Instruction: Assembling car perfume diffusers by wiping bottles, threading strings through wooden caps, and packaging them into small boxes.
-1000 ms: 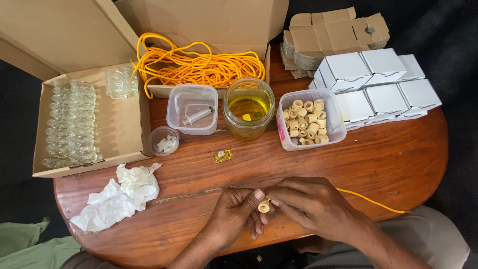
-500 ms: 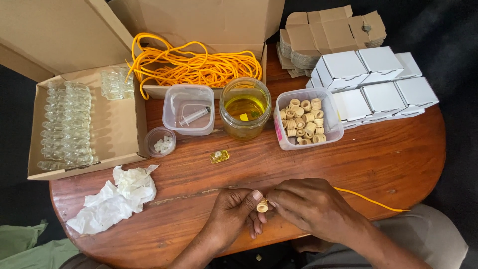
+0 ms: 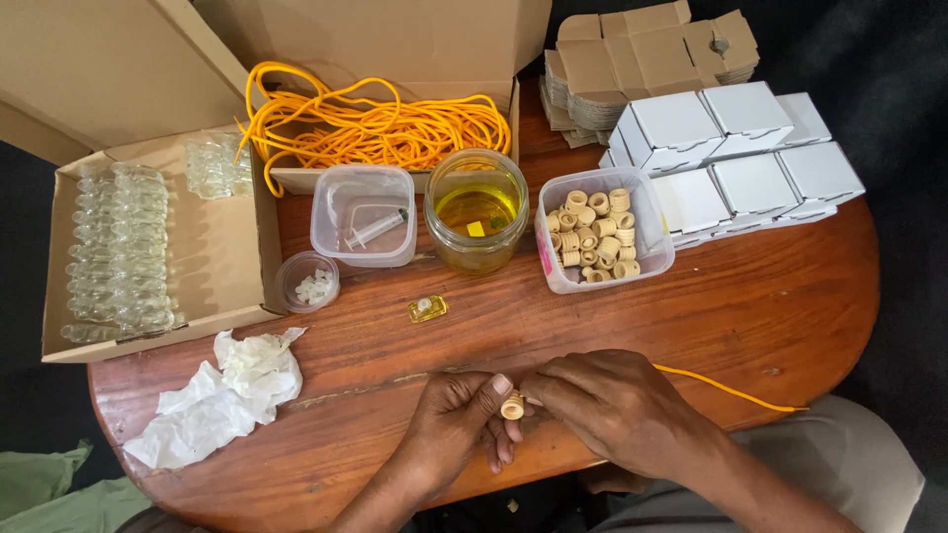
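Landmark: I take the glass jar (image 3: 476, 210) of yellow liquid, standing on the wooden table (image 3: 770, 306), as my reference for every place below.
Left hand: I see the left hand (image 3: 456, 422) well in front of the jar, at the near table edge, thumb and fingertips pinched shut on a small wooden spool (image 3: 513, 406).
Right hand: the right hand (image 3: 617, 405) sits just right of the spool, fingers curled in with the tips meeting at the spool's side; I cannot tell whether they grip the spool itself or the cord end.
Spool: held upright between both hands, clear of the table surface, straight in front of the jar.
Cord: a yellow cord (image 3: 736, 393) runs out from under the right hand, away to the right of the jar and off the table edge.
Tub of spools: a clear tub (image 3: 603, 235) full of the same wooden spools stands just right of the jar.
Syringe tub: a clear tub holding a syringe (image 3: 375, 228) stands just left of the jar.
Small bottle: a small filled bottle (image 3: 427, 308) lies on its side just in front of the jar.
Cord bundle: a loose yellow coil (image 3: 375, 126) lies behind the jar in an open carton.
Tissue: crumpled white paper (image 3: 227, 395) lies far front-left of the jar.
White boxes: folded white boxes (image 3: 736, 158) are stacked well right of the jar.
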